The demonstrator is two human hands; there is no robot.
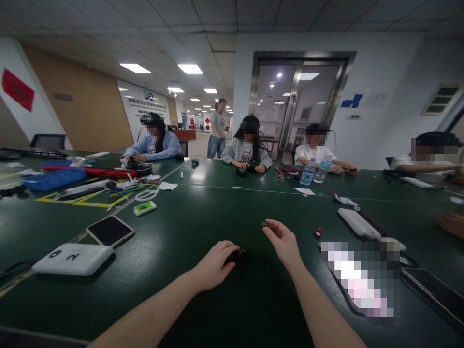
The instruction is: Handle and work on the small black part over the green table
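Observation:
On the dark green table (203, 212), my left hand (216, 265) is closed around a small black object (237, 255). Its far end sticks out past my fingers; its exact kind does not show. Further right, my right hand (282, 241) pinches a tiny dark piece (265, 224) between thumb and fingertips, a little apart from the black object. That piece is too small to name. A small red and black item (318, 233) lies on the table to the right of my right hand.
At left lie a phone (110, 230), a white power bank (73, 259), a green-and-white packet (145, 208) and a blue tray (54, 179). To the right are a blurred-out lit screen (357, 280), another white power bank (358, 224) and water bottles (308, 172). Several people sit across the table.

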